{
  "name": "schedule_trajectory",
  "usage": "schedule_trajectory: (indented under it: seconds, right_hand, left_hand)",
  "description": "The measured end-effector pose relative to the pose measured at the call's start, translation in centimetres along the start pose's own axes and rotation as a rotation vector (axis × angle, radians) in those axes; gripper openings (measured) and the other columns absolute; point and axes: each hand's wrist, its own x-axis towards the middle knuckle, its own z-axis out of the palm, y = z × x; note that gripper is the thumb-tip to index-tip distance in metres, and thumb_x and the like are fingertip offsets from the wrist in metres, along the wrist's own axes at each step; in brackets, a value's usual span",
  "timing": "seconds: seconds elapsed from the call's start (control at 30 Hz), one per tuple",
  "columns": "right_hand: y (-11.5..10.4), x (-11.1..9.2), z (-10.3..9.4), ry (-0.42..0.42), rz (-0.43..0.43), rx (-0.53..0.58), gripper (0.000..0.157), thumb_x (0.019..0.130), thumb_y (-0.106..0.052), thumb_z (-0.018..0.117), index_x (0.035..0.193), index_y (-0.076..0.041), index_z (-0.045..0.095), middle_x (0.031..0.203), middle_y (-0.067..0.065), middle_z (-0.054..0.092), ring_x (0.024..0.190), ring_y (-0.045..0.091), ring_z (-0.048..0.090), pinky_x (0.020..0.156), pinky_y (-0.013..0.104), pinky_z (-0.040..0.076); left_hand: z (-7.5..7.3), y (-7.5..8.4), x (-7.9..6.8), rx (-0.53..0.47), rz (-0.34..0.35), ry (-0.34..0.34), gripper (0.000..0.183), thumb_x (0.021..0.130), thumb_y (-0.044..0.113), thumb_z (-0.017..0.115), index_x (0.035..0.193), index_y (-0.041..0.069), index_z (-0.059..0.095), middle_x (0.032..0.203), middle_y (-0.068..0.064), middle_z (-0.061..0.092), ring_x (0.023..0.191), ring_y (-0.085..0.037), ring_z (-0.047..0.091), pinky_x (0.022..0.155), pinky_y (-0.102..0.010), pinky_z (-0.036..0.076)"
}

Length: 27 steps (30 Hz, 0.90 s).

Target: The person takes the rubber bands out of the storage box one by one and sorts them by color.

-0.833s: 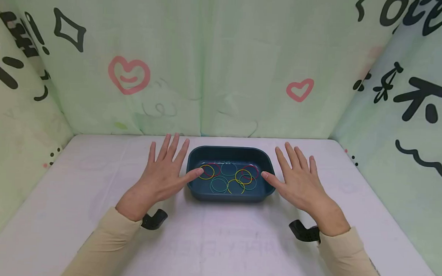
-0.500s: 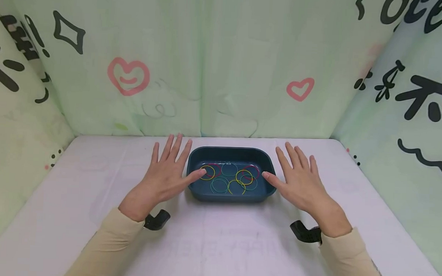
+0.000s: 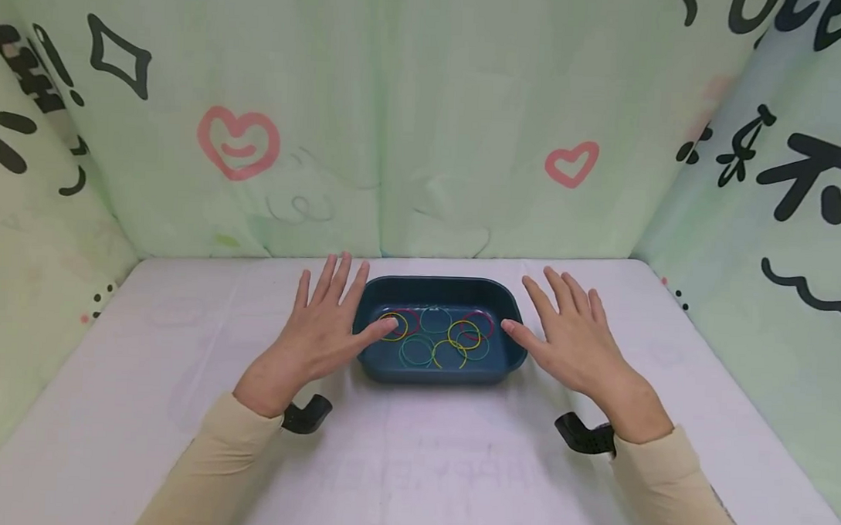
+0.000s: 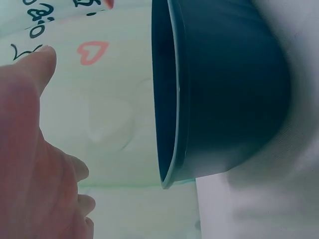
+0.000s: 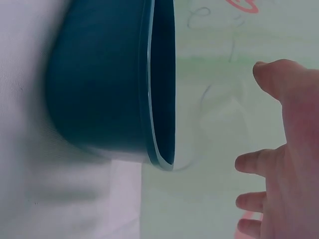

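Observation:
A dark blue rectangular tray [image 3: 439, 377] holds several thin rings, perhaps rubber bands or hoops, in yellow, red and green; one yellow ring [image 3: 450, 342] lies near its front. My left hand [image 3: 321, 332] hovers at the tray's left end, fingers spread, thumb over the rim. On the opposite end my right hand [image 3: 578, 341] is held the same way, its thumb by the right rim. Both wrist views show the tray's outer wall [image 4: 229, 89] standing apart from the hand. Neither hand holds anything.
The tray stands on a white-covered table [image 3: 413, 463] near its back edge. A pale green curtain [image 3: 425, 139] with drawn hearts and marks encloses the back and sides. A black wrist mount [image 3: 307, 414] sits under the left wrist, another [image 3: 584, 434] under the right.
My left hand has drifted slightly to the right, nearer the tray. The right hand has barely moved, and the head view has tilted a little. The rings lie as before.

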Motion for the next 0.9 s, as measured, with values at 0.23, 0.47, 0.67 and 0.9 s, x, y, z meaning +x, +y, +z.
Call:
schedule_trajectory:
  seconds: [0.23, 0.47, 0.67, 0.9]
  right_hand:
    - [-0.4, 0.6, 0.5, 0.06, -0.05, 0.046, 0.069, 0.085, -0.062, 0.035, 0.136, -0.016, 0.035, 0.138, 0.017, 0.027, 0.127, 0.034, 0.022, 0.102, 0.053, 0.016]
    - [-1.1, 1.4, 1.1, 0.105, -0.076, 0.065, 0.054, 0.085, -0.053, 0.045, 0.126, -0.017, 0.044, 0.126, 0.015, 0.035, 0.119, 0.034, 0.028, 0.095, 0.053, 0.023]
    - [-1.8, 2.5, 1.7, 0.186, -0.18, 0.032, 0.037, 0.082, -0.037, 0.057, 0.112, -0.016, 0.054, 0.105, 0.011, 0.043, 0.101, 0.031, 0.036, 0.081, 0.045, 0.032]
    - [-3.0, 3.8, 2.4, 0.232, -0.258, -0.037, 0.028, 0.079, -0.028, 0.06, 0.102, -0.013, 0.059, 0.086, 0.005, 0.045, 0.08, 0.024, 0.036, 0.064, 0.035, 0.03]
  left_hand:
    - [0.4, -0.3, -0.3, 0.0, 0.002, 0.008, 0.095, 0.074, 0.08, 0.022, 0.146, 0.021, 0.003, 0.152, -0.007, -0.002, 0.14, -0.023, -0.008, 0.109, -0.051, -0.003]
    - [1.2, -0.4, -0.5, -0.046, -0.005, 0.0, 0.101, 0.07, 0.083, 0.025, 0.146, 0.019, 0.003, 0.152, -0.006, -0.001, 0.14, -0.023, -0.007, 0.11, -0.051, -0.003]
    - [2.3, 0.0, -0.8, -0.075, -0.022, -0.018, 0.107, 0.068, 0.084, 0.029, 0.146, 0.014, 0.006, 0.152, -0.008, 0.002, 0.14, -0.023, -0.004, 0.111, -0.049, 0.001]
    - [3.2, 0.1, -0.7, -0.056, -0.033, -0.029, 0.113, 0.065, 0.086, 0.028, 0.145, 0.008, 0.008, 0.152, -0.009, 0.004, 0.14, -0.022, -0.002, 0.112, -0.046, 0.001]
